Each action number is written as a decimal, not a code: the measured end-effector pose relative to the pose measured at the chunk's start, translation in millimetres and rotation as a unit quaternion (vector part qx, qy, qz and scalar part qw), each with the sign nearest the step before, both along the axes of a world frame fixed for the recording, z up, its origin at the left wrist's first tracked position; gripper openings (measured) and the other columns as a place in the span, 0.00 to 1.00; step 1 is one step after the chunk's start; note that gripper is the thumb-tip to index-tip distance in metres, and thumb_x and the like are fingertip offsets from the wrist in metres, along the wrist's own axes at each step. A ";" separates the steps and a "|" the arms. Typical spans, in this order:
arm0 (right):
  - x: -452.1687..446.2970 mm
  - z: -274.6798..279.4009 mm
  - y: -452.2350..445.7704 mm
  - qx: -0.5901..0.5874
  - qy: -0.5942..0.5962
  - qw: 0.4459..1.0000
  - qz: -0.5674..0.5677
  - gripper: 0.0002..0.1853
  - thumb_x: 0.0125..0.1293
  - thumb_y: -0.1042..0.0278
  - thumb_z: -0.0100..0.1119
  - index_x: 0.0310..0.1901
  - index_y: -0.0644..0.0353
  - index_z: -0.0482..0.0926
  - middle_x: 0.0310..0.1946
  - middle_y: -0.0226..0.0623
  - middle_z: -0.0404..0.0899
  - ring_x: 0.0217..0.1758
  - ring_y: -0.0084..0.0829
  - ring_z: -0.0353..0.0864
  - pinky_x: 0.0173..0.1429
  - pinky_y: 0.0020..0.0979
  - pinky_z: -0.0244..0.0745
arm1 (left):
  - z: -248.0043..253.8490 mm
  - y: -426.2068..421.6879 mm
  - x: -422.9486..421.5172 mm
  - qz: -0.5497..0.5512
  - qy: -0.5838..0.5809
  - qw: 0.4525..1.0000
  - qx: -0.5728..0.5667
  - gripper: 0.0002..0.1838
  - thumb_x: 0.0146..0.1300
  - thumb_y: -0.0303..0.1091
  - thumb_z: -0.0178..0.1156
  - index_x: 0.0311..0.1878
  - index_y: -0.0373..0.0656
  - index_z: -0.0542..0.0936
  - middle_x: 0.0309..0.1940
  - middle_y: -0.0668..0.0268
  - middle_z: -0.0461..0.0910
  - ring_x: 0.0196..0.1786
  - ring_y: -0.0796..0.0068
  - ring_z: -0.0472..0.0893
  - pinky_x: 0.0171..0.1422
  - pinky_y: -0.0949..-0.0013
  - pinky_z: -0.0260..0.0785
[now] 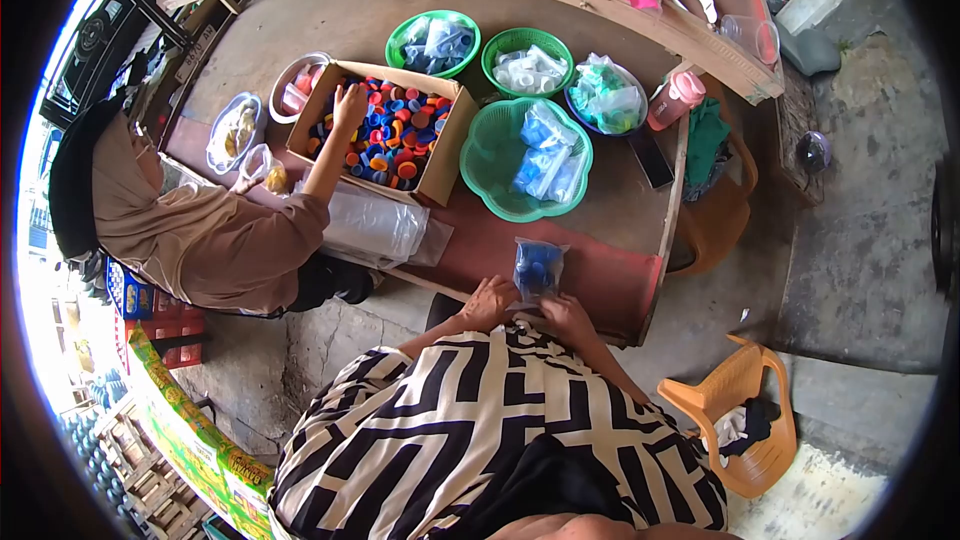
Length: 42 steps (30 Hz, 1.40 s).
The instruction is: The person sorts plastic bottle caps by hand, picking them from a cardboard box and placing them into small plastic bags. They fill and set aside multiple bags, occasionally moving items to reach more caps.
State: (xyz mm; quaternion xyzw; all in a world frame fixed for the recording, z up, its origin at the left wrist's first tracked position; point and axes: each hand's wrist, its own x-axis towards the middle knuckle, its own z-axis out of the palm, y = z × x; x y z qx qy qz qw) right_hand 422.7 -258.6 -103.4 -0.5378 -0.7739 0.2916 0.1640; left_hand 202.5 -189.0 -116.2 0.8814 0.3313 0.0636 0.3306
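Left hand [488, 302] and right hand [567, 320] at near end of bag [538, 265], a little apart from each other; how firmly either set of fingers is closed on the plastic, cannot tell. Bag lies by table's [610, 285] near edge, blue pieces inside. Risk, as judged: near end looks loose, so a slack pinch or a tilt toward the lap could spill pieces; a hard tug could split the film. Beyond, clear sleeves [375, 225] beside carton [441, 172]; a knock could slide them. Green basket [475, 170] holds more bags. Co-worker's hand [350, 105] over mixed caps [405, 135] in carton.
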 end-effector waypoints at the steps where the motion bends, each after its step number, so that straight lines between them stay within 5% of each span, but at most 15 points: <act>1: 0.5 -1.5 1.1 -0.045 0.037 0.997 -0.042 0.16 0.63 0.69 0.53 0.52 0.57 0.78 0.49 0.40 0.80 0.53 0.38 0.79 0.57 0.42 0.70 | -4.5 -2.3 -0.5 0.035 0.003 0.999 -0.028 0.17 0.52 0.38 0.66 0.46 0.46 0.80 0.49 0.63 0.77 0.56 0.60 0.71 0.62 0.54 0.62; 3: 2.4 -4.0 4.4 -0.087 0.071 0.990 -0.085 0.14 0.63 0.71 0.53 0.51 0.59 0.77 0.49 0.44 0.80 0.52 0.41 0.79 0.53 0.40 0.73 | -13.8 -3.8 0.3 0.085 -0.043 0.995 0.032 0.12 0.55 0.36 0.65 0.41 0.44 0.80 0.39 0.60 0.81 0.50 0.57 0.77 0.57 0.54 0.67; 5: 1.6 -7.8 4.0 -0.058 0.126 0.977 -0.159 0.10 0.62 0.72 0.54 0.44 0.63 0.75 0.43 0.48 0.79 0.47 0.47 0.79 0.46 0.38 0.74 | -25.5 2.2 -1.5 0.165 -0.050 0.976 -0.134 0.12 0.57 0.37 0.65 0.40 0.41 0.81 0.37 0.57 0.82 0.41 0.53 0.81 0.46 0.54 0.73; 6: 1.5 -9.8 3.7 -0.057 0.126 0.978 -0.157 0.10 0.62 0.72 0.54 0.44 0.63 0.75 0.43 0.48 0.79 0.47 0.47 0.79 0.46 0.38 0.74 | -29.1 2.8 -2.6 0.168 -0.103 0.975 -0.106 0.13 0.59 0.37 0.62 0.44 0.41 0.77 0.36 0.54 0.82 0.37 0.47 0.82 0.42 0.53 0.74; 9: 0.8 -10.4 5.6 -0.050 0.176 0.960 -0.210 0.08 0.60 0.72 0.56 0.40 0.63 0.72 0.38 0.48 0.76 0.42 0.50 0.77 0.45 0.42 0.73 | -36.6 0.8 0.9 0.231 -0.120 0.958 -0.123 0.11 0.61 0.35 0.58 0.44 0.43 0.71 0.34 0.55 0.82 0.38 0.45 0.81 0.42 0.47 0.73; 15: -7.9 25.9 16.1 0.145 -0.016 0.987 -0.066 0.14 0.59 0.58 0.60 0.40 0.58 0.76 0.40 0.37 0.72 0.47 0.40 0.72 0.51 0.42 0.65 | -36.4 12.1 9.2 0.239 -0.163 0.950 -0.113 0.12 0.61 0.32 0.56 0.44 0.41 0.66 0.34 0.50 0.82 0.40 0.42 0.81 0.42 0.47 0.73; 22: -5.8 10.2 22.2 0.118 -0.084 0.988 -0.053 0.14 0.59 0.57 0.61 0.41 0.58 0.79 0.37 0.35 0.75 0.46 0.38 0.73 0.48 0.39 0.64 | -3.3 23.7 20.4 0.224 -0.187 0.942 -0.168 0.14 0.60 0.35 0.60 0.44 0.39 0.71 0.33 0.51 0.81 0.41 0.45 0.81 0.44 0.50 0.73; 24: -5.2 9.7 24.2 0.089 -0.074 0.991 -0.069 0.12 0.61 0.60 0.59 0.41 0.58 0.79 0.36 0.36 0.77 0.46 0.38 0.74 0.48 0.41 0.64 | 15.3 20.3 19.5 0.209 -0.148 0.950 -0.180 0.15 0.59 0.36 0.62 0.45 0.40 0.72 0.35 0.51 0.80 0.44 0.47 0.81 0.47 0.51 0.73; 26: -4.4 8.5 25.7 0.075 -0.041 0.993 -0.083 0.11 0.61 0.62 0.59 0.41 0.59 0.79 0.37 0.38 0.78 0.45 0.40 0.75 0.48 0.42 0.65 | 20.1 13.4 18.0 0.157 -0.109 0.981 0.004 0.16 0.55 0.38 0.65 0.44 0.41 0.75 0.42 0.54 0.76 0.48 0.51 0.77 0.52 0.54 0.70; 29: -1.8 8.1 26.5 0.046 0.020 0.992 -0.113 0.09 0.62 0.66 0.57 0.40 0.61 0.79 0.38 0.43 0.80 0.44 0.45 0.78 0.47 0.44 0.68 | -3.5 16.5 16.5 0.162 -0.126 0.979 0.008 0.13 0.54 0.36 0.65 0.40 0.42 0.78 0.47 0.56 0.72 0.49 0.53 0.74 0.54 0.54 0.68; 32: 0.9 -3.0 32.1 0.018 0.077 0.986 -0.147 0.09 0.65 0.67 0.55 0.41 0.62 0.77 0.38 0.47 0.81 0.43 0.49 0.80 0.46 0.44 0.72 | -5.2 24.0 18.5 0.160 -0.137 0.972 0.101 0.09 0.56 0.34 0.63 0.36 0.41 0.78 0.42 0.58 0.75 0.46 0.53 0.75 0.52 0.53 0.68; 39: 3.0 -13.4 43.8 0.001 0.101 0.972 -0.211 0.07 0.68 0.67 0.53 0.42 0.61 0.76 0.36 0.51 0.80 0.41 0.51 0.81 0.43 0.42 0.75 | -24.0 35.9 29.1 0.144 -0.137 0.979 0.052 0.07 0.61 0.35 0.58 0.36 0.42 0.78 0.33 0.62 0.78 0.46 0.55 0.76 0.49 0.53 0.68; 42: 5.4 -20.2 49.6 0.004 0.118 0.966 -0.231 0.08 0.68 0.67 0.53 0.42 0.62 0.76 0.37 0.51 0.81 0.41 0.50 0.82 0.44 0.41 0.75 | 2.8 34.5 35.9 0.161 -0.035 0.984 0.071 0.10 0.62 0.35 0.57 0.45 0.42 0.76 0.44 0.60 0.78 0.50 0.55 0.75 0.50 0.52 0.68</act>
